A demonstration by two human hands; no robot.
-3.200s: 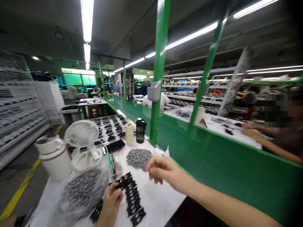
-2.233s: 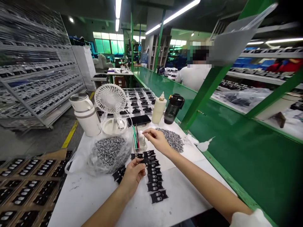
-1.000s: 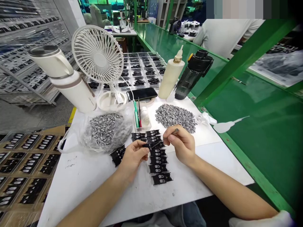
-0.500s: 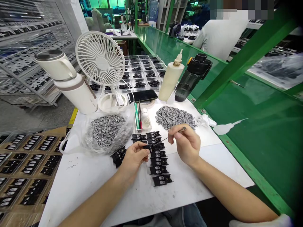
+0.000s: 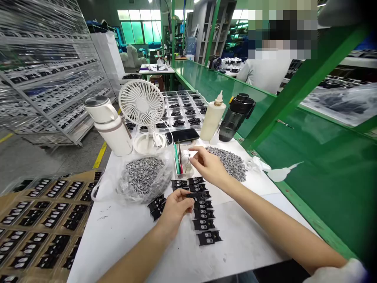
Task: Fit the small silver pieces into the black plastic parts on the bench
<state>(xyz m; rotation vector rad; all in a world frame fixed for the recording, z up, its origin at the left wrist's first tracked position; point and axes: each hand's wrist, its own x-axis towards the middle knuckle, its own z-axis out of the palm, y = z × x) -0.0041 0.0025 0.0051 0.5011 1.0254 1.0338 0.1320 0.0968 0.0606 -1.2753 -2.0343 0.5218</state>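
Note:
My left hand (image 5: pixel 177 205) is closed, pinching a small black plastic part (image 5: pixel 198 195) over a column of similar black parts (image 5: pixel 204 214) that carry grey oval pieces. My right hand (image 5: pixel 207 164) is closed on a thin dark stick-like tool (image 5: pixel 189 158), its tip pointing down into a small clear box (image 5: pixel 188 172). In that box stand a green-handled tool (image 5: pixel 177 159), tweezers-like sticks and a small white bottle (image 5: pixel 184 155). More black parts (image 5: pixel 156 206) lie left of my left hand.
A bag of grey oval pieces (image 5: pixel 144 175) lies left, a loose pile (image 5: pixel 231 161) right. Behind stand a white flask (image 5: pixel 113 135), fan (image 5: pixel 141 103), phone (image 5: pixel 182 136), squeeze bottle (image 5: pixel 212 120) and dark drinking bottle (image 5: pixel 234 118). Past the green partition (image 5: pixel 321 157) sits a person (image 5: pixel 263 72).
My right hand has moved with the tool away from the black part, forward and left to the small box. The left hand keeps its part. The camera view has tilted up.

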